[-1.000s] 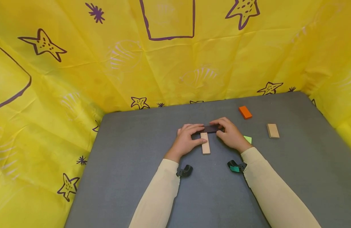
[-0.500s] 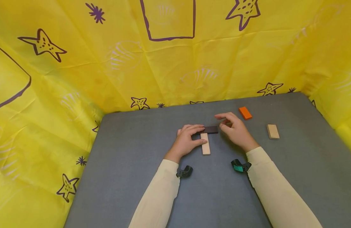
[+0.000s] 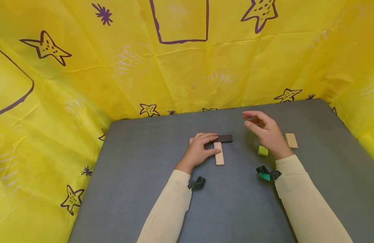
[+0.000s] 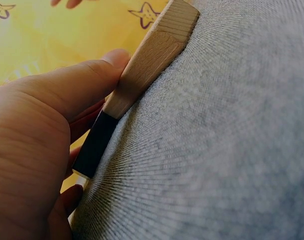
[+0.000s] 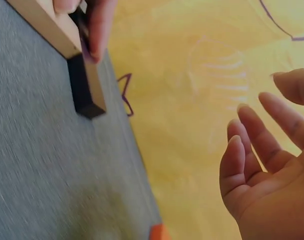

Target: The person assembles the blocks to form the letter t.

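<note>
My left hand [image 3: 199, 150] holds two flat blocks that meet in a T on the table. Its thumb rests on the light wooden block [image 3: 219, 158], and its fingers lie along the far side of the black block [image 3: 225, 138]. The left wrist view shows the thumb against the wooden block [image 4: 142, 70], with the black block [image 4: 96, 145] beyond its end. Raised above the table to the right, my right hand [image 3: 267, 133] has loosely bent fingers with nothing between them. A green block [image 3: 263, 151] lies below its palm.
Another light wooden block [image 3: 291, 140] lies right of my right hand. An orange block [image 5: 159, 232] shows at the bottom of the right wrist view; my hand hides it in the head view. A yellow patterned cloth [image 3: 180, 74] stands behind the grey table [image 3: 138, 189].
My right hand has let go of the black block's right end and moved right and up, uncovering the green block and now covering the orange one. My left hand has stayed put.
</note>
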`<state>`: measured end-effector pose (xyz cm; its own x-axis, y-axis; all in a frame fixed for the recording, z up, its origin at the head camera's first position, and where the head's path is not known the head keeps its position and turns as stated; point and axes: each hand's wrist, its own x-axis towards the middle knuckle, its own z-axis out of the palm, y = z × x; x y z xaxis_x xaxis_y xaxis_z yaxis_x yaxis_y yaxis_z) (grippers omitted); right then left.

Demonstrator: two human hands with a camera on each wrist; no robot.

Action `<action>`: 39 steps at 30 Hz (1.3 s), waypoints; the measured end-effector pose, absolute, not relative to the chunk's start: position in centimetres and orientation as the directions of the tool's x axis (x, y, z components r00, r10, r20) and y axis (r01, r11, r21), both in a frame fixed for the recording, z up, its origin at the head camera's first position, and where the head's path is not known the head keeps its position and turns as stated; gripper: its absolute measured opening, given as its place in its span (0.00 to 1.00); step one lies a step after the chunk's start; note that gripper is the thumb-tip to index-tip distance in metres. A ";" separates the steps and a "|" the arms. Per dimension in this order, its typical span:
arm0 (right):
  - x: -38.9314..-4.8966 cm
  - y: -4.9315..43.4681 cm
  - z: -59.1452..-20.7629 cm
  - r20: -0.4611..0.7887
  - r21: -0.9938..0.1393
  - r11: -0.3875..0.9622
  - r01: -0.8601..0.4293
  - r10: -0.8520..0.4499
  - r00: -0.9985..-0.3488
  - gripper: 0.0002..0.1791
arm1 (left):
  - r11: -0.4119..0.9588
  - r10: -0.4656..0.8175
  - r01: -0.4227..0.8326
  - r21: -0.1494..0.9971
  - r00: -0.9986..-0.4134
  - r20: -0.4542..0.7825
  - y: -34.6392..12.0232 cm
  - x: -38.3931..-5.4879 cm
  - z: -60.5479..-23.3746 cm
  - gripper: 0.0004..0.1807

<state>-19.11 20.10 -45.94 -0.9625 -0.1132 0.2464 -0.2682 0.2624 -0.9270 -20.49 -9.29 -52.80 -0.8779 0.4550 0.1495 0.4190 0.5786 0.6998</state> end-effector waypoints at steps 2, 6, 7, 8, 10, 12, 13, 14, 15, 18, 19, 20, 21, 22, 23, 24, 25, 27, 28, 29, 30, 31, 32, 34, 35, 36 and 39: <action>-19.0 20.7 -45.6 0.237 -0.932 0.257 -0.256 -0.103 -0.966 0.21 | 0.579 0.456 0.419 0.700 -0.878 0.149 -9.4 -20.5 -52.7 0.32; -18.7 22.1 -45.1 0.231 -0.944 0.223 -0.242 -0.076 -0.970 0.21 | 0.582 0.456 0.419 0.697 -0.878 0.147 -9.5 -20.5 -52.7 0.32; -18.7 22.6 -45.0 0.233 -0.947 0.211 -0.242 -0.069 -0.970 0.21 | 0.583 0.455 0.419 0.696 -0.878 0.147 -9.5 -20.5 -52.6 0.32; -18.5 23.0 -44.9 0.235 -0.950 0.196 -0.243 -0.062 -0.970 0.21 | 0.584 0.455 0.419 0.696 -0.878 0.146 -9.5 -20.6 -52.6 0.32; -18.3 23.8 -44.8 0.241 -0.963 0.111 -0.246 -0.059 -0.969 0.21 | 0.585 0.455 0.417 0.696 -0.879 0.145 -9.6 -20.6 -52.6 0.32; -18.1 24.6 -44.7 0.251 -0.967 0.017 -0.252 -0.068 -0.966 0.21 | 0.583 0.455 0.415 0.698 -0.879 0.143 -9.6 -20.5 -52.7 0.32; -18.0 25.0 -44.7 0.256 -0.967 -0.029 -0.255 -0.073 -0.964 0.21 | 0.582 0.454 0.415 0.699 -0.879 0.144 -9.6 -20.5 -52.7 0.32; -17.9 25.4 -44.8 0.261 -0.964 -0.071 -0.255 -0.080 -0.962 0.21 | 0.581 0.454 0.415 0.700 -0.879 0.144 -9.6 -20.5 -52.8 0.32; -17.8 25.7 -44.9 0.265 -0.961 -0.109 -0.256 -0.085 -0.961 0.22 | 0.582 0.454 0.414 0.700 -0.879 0.143 -9.6 -20.5 -52.8 0.32; -17.5 26.8 -45.2 0.278 -0.954 -0.138 -0.264 -0.091 -0.956 0.23 | 0.579 0.456 0.419 0.699 -0.878 0.149 -9.6 -20.5 -53.0 0.32; -17.5 27.2 -45.3 0.281 -0.953 -0.143 -0.267 -0.091 -0.955 0.23 | 0.579 0.456 0.419 0.700 -0.878 0.149 -9.6 -20.5 -53.0 0.32; -17.4 27.5 -45.4 0.283 -0.952 -0.150 -0.268 -0.091 -0.955 0.24 | 0.580 0.456 0.418 0.699 -0.878 0.147 -9.6 -20.5 -53.0 0.32; -17.3 27.9 -45.6 0.285 -0.950 -0.160 -0.268 -0.090 -0.954 0.24 | 0.581 0.456 0.418 0.698 -0.878 0.146 -9.5 -20.5 -53.0 0.32; -17.2 28.2 -45.7 0.284 -0.949 -0.171 -0.266 -0.092 -0.954 0.24 | 0.580 0.458 0.419 0.698 -0.877 0.146 -9.5 -20.5 -53.0 0.32; -17.1 28.6 -45.9 0.283 -0.948 -0.179 -0.264 -0.092 -0.955 0.24 | 0.580 0.459 0.420 0.698 -0.876 0.146 -9.5 -20.5 -53.0 0.32; -17.0 28.9 -46.1 0.280 -0.947 -0.188 -0.260 -0.089 -0.956 0.24 | 0.580 0.460 0.419 0.699 -0.876 0.144 -9.5 -20.5 -53.0 0.32; -16.9 29.2 -46.3 0.277 -0.947 -0.194 -0.257 -0.084 -0.957 0.24 | 0.578 0.461 0.419 0.700 -0.876 0.143 -9.5 -20.5 -53.0 0.33; -16.7 29.9 -46.8 0.265 -0.949 -0.196 -0.246 -0.073 -0.962 0.23 | 0.575 0.465 0.421 0.702 -0.874 0.143 -9.5 -20.5 -52.9 0.33; -16.7 30.3 -47.0 0.256 -0.951 -0.195 -0.239 -0.067 -0.964 0.23 | 0.573 0.467 0.423 0.702 -0.872 0.144 -9.5 -20.5 -52.9 0.33; -16.6 30.7 -47.3 0.247 -0.953 -0.194 -0.231 -0.060 -0.967 0.23 | 0.573 0.468 0.422 0.703 -0.872 0.142 -9.4 -20.5 -52.9 0.33; -16.6 31.1 -47.5 0.239 -0.956 -0.188 -0.224 -0.056 -0.970 0.23 | 0.574 0.469 0.422 0.702 -0.872 0.141 -9.4 -20.5 -52.8 0.33; -16.5 31.5 -47.7 0.231 -0.959 -0.183 -0.218 -0.051 -0.972 0.22 | 0.574 0.469 0.421 0.702 -0.872 0.140 -9.4 -20.5 -52.8 0.33; -16.5 31.9 -48.0 0.224 -0.960 -0.183 -0.211 -0.049 -0.973 0.22 | 0.576 0.469 0.422 0.700 -0.872 0.139 -9.4 -20.5 -52.8 0.33; -16.4 32.7 -48.5 0.214 -0.963 -0.174 -0.204 -0.039 -0.976 0.21 | 0.580 0.469 0.423 0.696 -0.872 0.139 -9.4 -20.5 -52.8 0.33; -16.4 33.0 -48.8 0.212 -0.963 -0.175 -0.203 -0.036 -0.977 0.21 | 0.581 0.469 0.423 0.695 -0.872 0.138 -9.4 -20.5 -52.8 0.33; -16.4 33.3 -49.1 0.210 -0.963 -0.180 -0.202 -0.031 -0.977 0.21 | 0.582 0.468 0.424 0.694 -0.872 0.140 -9.4 -20.5 -52.8 0.33; -16.3 34.1 -50.0 0.205 -0.961 -0.188 -0.201 -0.001 -0.979 0.19 | 0.584 0.469 0.427 0.690 -0.872 0.143 -9.4 -20.5 -52.9 0.33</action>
<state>-16.28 34.05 -49.96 -0.9788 -0.0008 0.2050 -0.2011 -0.1885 -0.9613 -20.50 -9.43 -52.92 -0.8717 0.4686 0.1432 0.4273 0.5841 0.6901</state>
